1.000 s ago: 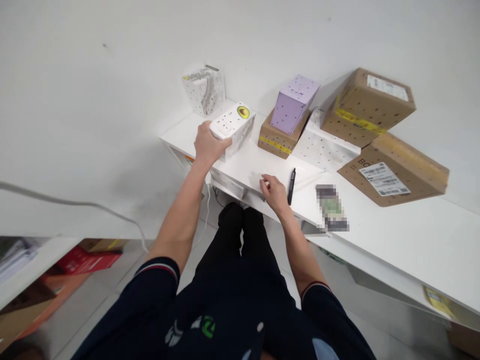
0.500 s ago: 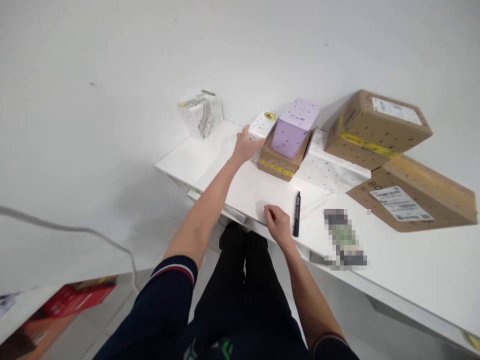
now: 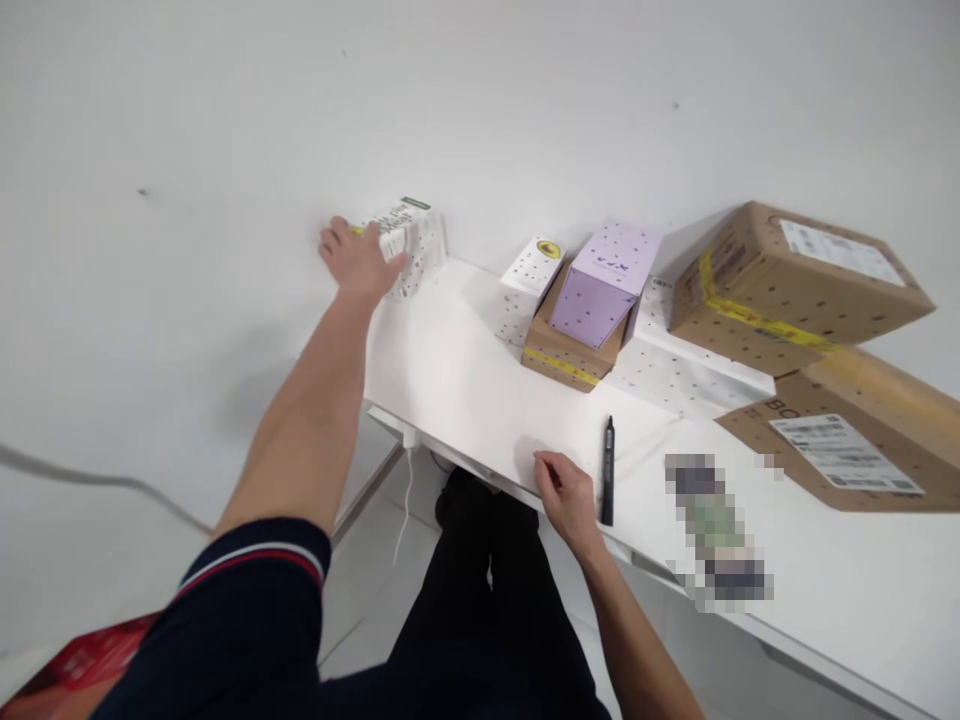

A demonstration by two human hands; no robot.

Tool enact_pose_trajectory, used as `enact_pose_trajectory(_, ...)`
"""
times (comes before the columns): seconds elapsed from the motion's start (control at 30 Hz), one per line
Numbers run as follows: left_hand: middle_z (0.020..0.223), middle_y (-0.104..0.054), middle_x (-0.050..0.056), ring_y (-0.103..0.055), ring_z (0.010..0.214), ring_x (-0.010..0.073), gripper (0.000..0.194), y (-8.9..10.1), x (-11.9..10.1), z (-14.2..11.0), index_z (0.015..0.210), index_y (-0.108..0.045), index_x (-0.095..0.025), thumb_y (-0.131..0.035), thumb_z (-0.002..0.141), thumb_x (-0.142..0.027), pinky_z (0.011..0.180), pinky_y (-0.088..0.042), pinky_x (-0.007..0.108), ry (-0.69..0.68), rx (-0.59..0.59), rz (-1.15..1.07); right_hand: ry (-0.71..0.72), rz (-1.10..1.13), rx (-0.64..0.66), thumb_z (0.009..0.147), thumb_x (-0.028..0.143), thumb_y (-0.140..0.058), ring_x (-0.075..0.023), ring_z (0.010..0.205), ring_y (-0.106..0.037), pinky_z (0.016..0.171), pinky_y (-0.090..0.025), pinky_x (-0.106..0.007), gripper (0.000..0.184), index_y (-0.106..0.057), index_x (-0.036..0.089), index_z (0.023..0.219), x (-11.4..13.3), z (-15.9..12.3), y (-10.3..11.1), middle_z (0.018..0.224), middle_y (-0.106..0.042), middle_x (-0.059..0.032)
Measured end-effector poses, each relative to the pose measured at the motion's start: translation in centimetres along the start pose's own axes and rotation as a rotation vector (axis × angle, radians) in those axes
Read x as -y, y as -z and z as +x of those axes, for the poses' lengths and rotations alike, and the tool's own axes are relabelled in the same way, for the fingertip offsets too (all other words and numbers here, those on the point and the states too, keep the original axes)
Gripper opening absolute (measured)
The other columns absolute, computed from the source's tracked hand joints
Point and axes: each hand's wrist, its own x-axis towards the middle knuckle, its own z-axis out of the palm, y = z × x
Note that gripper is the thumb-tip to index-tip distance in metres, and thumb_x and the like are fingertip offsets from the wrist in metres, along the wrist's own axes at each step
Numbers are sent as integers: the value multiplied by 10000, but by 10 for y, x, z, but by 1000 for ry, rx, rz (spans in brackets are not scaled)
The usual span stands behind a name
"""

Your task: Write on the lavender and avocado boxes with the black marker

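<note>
My left hand (image 3: 361, 262) is over the front left of a white printed box (image 3: 420, 238) at the table's far left end. Its fingers are spread, and it hides part of the box; whether it touches cannot be told. Loosely curled, my right hand (image 3: 566, 497) rests at the table's front edge, with nothing visible in it. Just right of it lies a black marker pen (image 3: 608, 472). Between the hands and further back, a small white box with an avocado picture (image 3: 535, 262) stands beside a brown carton (image 3: 556, 366) with a purple box (image 3: 600, 290) on top.
At the right, a taped brown box (image 3: 787, 285) and a labelled brown box (image 3: 840, 430) stand by a long white speckled box (image 3: 667, 372). A pixelated item (image 3: 716, 525) lies on the white table (image 3: 450, 360). A cable (image 3: 97, 478) hangs at left.
My left hand has moved left, away from the small avocado box, to the white printed box. My right hand stays by the marker. The view has shifted slightly.
</note>
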Motion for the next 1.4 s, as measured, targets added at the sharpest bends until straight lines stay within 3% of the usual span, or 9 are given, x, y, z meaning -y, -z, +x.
enact_pose_trajectory(0.17, 1429, -407, 5, -189, 1412, 355, 893, -10, 0, -9, 1369, -478, -296, -518, 710, -898, 1257, -107, 556, -75, 23, -87, -8, 2, 0, 942, 336, -528, -216, 685, -678, 690, -573, -362, 237, -741, 232, 931, 0, 0, 0, 820, -752, -72)
enact_pose_trajectory(0.27, 1331, -469, 34, -357, 1334, 313, 860, -13, -9, -14, 1382, -469, -277, -614, 714, -800, 1225, -248, 519, 0, 82, -187, -4, -8, -3, 941, 335, -523, -211, 705, -687, 702, -570, -349, 251, -741, 211, 937, -1, 0, 0, 835, -758, -80)
enact_pose_trajectory(0.4, 1316, -481, 43, -443, 1277, 291, 760, -11, -22, -45, 1398, -471, -280, -723, 758, -602, 1179, -312, 495, 116, 19, -244, -2, -11, -13, 938, 349, -518, -202, 709, -695, 711, -566, -329, 277, -742, 187, 937, -5, 0, -1, 838, -762, -85)
enact_pose_trajectory(0.57, 1314, -488, 147, -557, 1194, 316, 695, 14, -36, -140, 1410, -531, -216, -759, 755, -246, 1112, -422, 472, 151, -61, -170, 17, -6, -47, 917, 379, -514, -193, 688, -683, 718, -554, -320, 301, -741, 183, 912, -9, 0, -2, 817, -758, -79)
enact_pose_trajectory(0.8, 1361, -560, 123, -499, 1306, 311, 636, 68, -51, -300, 1367, -564, -257, -774, 770, -312, 1104, -459, 477, 4, -80, -326, 0, -6, -116, 903, 400, -500, -187, 673, -642, 711, -552, -333, 312, -721, 179, 918, -18, 2, -2, 802, -723, -77)
enact_pose_trajectory(0.97, 1500, -446, 135, -494, 1370, 301, 894, 70, -55, -367, 1510, -346, -304, -810, 764, -467, 1099, -491, 465, -41, -18, -567, 44, -76, -198, 882, 229, -445, -204, 817, -658, 784, -579, -376, 432, -621, 144, 1268, -31, 5, -4, 1119, -672, -151)
enact_pose_trajectory(1.07, 1576, -330, 133, -430, 1449, 299, 1067, 54, -51, -392, 1551, -172, -358, -818, 731, -574, 1162, -443, 479, -10, -25, -763, 86, -112, -117, 809, 121, -433, -219, 938, -662, 848, -587, -384, 585, -549, 165, 1380, -36, 6, -5, 1273, -615, -158)
enact_pose_trajectory(1.17, 1593, -284, 172, -390, 1476, 320, 1119, 38, -44, -409, 1538, -155, -320, -830, 695, -613, 1205, -380, 511, 47, -76, -807, 137, -143, -38, 753, 87, -441, -248, 1055, -637, 952, -564, -421, 651, -553, 180, 1387, -37, 7, -4, 1316, -610, -143)
enact_pose_trajectory(1.4, 1609, -297, 202, -411, 1468, 333, 1166, 37, -42, -408, 1559, -125, -282, -838, 692, -598, 1214, -361, 514, 35, -33, -890, 150, -146, 10, 777, 151, -467, -287, 980, -616, 911, -555, -493, 558, -602, 216, 1314, -37, 3, 0, 1005, -720, -86)
